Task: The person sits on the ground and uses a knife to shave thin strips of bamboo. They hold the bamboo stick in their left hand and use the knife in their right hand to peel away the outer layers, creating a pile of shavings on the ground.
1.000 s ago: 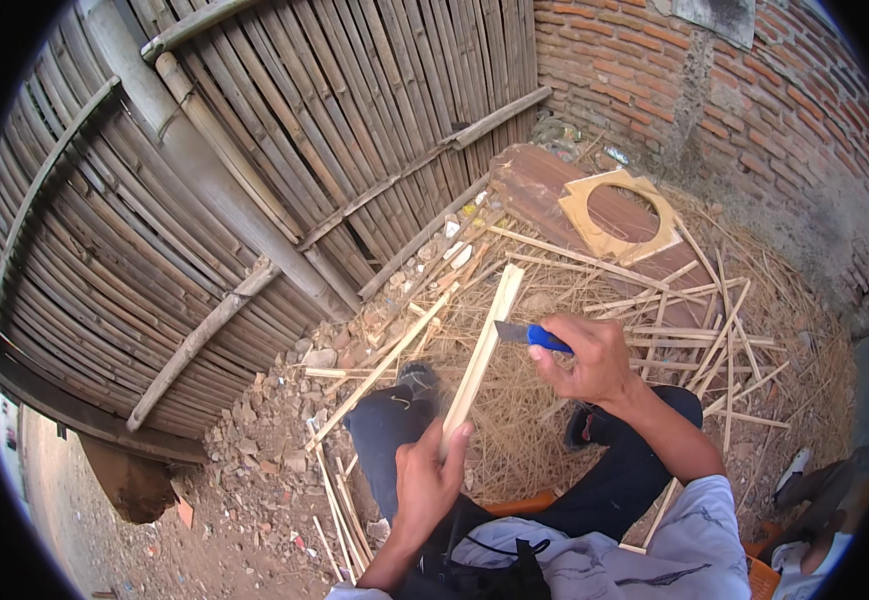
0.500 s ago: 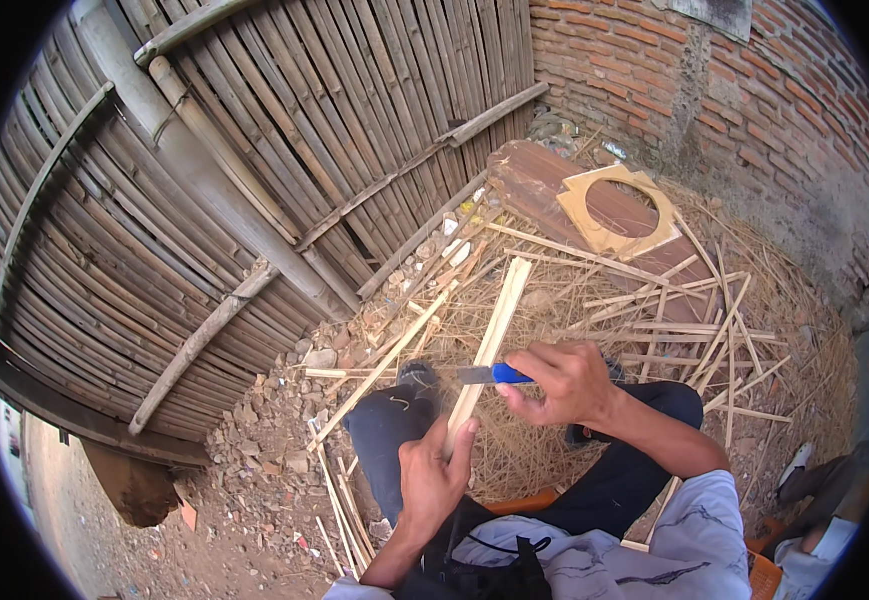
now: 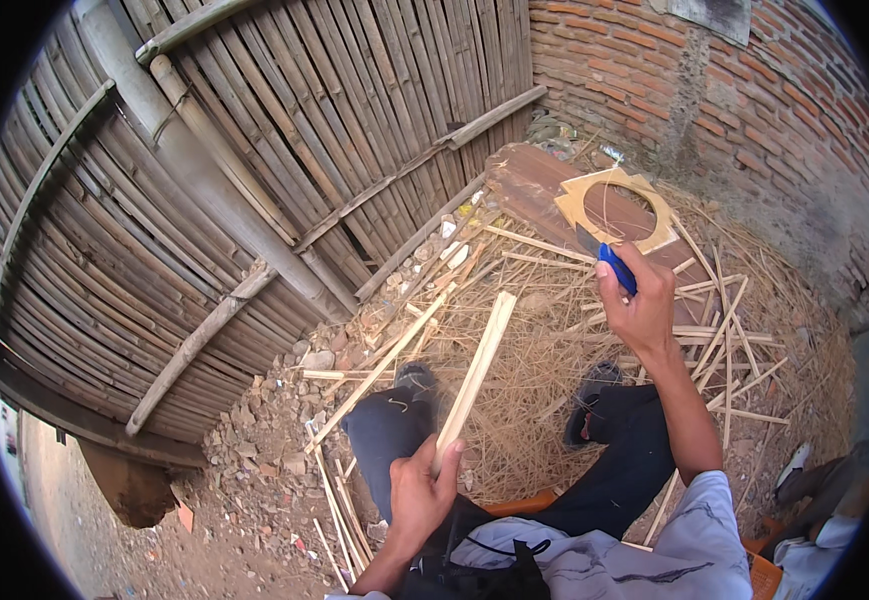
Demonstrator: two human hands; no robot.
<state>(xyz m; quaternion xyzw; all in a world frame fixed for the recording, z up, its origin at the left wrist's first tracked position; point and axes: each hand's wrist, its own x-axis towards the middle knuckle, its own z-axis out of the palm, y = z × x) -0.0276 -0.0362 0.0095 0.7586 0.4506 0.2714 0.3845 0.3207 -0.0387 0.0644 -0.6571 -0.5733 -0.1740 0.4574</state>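
Bamboo, grey-brown and weathered, forms one slatted wall [image 3: 254, 150] along the left. Right of its foot, several thin wooden sticks [image 3: 347, 510] lie on the stony ground [image 3: 254, 490], too bunched to count. Next comes the left hand [image 3: 422, 490], grasping the near end of a single wooden strip [image 3: 476, 375]: pale yellow, straight, narrow, with a lengthwise line down its face. The strip slants away from the person, its far end above the straw [image 3: 524, 420], between the two dark-trousered legs. Beyond the straw rests one brown board [image 3: 529, 185], and on it one tan sheet [image 3: 574, 205] with stepped edges and one round hole. Further right, the right hand [image 3: 644, 300] is clenched around the blue handle of one utility knife [image 3: 618, 272]; its dark blade points up and left, well apart from the strip. Past that hand, many pale slats [image 3: 729, 350] lie crisscrossed below one red-brick wall [image 3: 624, 60]. At the lower right edge shows part of another person [image 3: 816, 560]
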